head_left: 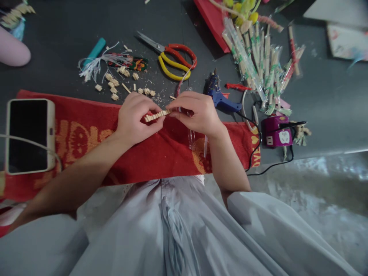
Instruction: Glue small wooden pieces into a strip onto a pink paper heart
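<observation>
A short strip of small pale wooden pieces set side by side is held over the red towel. My left hand is closed around it, thumb below and fingers above. The fingertips of my right hand pinch the strip's right end. Clear plastic strips hang under my right hand; I cannot tell whether it holds them. Just beyond my hands, several similar small wooden pieces lie scattered among crumbs on the dark table.
Scissors with red and yellow handles lie beyond my hands. To the right are a blue glue gun, wrapped sticks and a purple box with cables. A phone lies on the towel's left end.
</observation>
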Motion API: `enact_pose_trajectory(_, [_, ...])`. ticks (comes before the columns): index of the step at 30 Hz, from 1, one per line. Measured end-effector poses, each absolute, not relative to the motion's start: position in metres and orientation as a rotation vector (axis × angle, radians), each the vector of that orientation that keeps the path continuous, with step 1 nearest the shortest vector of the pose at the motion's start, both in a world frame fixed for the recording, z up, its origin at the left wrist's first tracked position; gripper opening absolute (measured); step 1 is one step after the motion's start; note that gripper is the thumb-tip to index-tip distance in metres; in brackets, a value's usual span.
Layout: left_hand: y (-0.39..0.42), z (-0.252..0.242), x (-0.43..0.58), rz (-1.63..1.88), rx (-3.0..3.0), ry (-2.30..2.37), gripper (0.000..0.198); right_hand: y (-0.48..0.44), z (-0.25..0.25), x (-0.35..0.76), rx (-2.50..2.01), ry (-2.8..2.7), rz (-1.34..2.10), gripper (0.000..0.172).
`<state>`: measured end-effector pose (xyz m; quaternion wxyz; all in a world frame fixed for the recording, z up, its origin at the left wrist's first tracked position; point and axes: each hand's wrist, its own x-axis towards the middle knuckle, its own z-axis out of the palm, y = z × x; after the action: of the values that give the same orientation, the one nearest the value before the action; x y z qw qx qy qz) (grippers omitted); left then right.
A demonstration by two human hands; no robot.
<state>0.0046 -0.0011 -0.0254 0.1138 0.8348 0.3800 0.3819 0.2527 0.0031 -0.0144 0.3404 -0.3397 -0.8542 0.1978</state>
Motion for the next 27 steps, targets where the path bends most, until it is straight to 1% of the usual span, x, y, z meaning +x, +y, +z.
enact_pose_trajectory(5, [0.0005,-0.0287,0.0046,1.145,2.443,1.106,0.011,0.0038,-0.0130,0.2514,-0.879,-2.213,0.527,0.025])
enact_pose_trajectory(11, [0.0006,-0.0296,0.0052,1.138,2.431,1.112,0.012,0.0061,-0.0144,0.2517,-0.835,-2.212,0.474,0.039])
enact_pose_trajectory(18, [-0.0001,-0.0267,0.0049,1.166,2.436,1.072,0.011,0.0065,-0.0157,0.2523,-0.832,-2.220,0.515,0.047])
enact_pose_trajectory(22, [0.0001,-0.0270,0.0036,1.110,2.421,1.080,0.012,0.0052,-0.0145,0.2519,-0.857,-2.224,0.499,0.045])
enact_pose_trajectory(27, [-0.0009,-0.0250,0.0040,1.130,2.432,1.036,0.010,0.0039,-0.0148,0.2484,-0.843,-2.247,0.484,0.041])
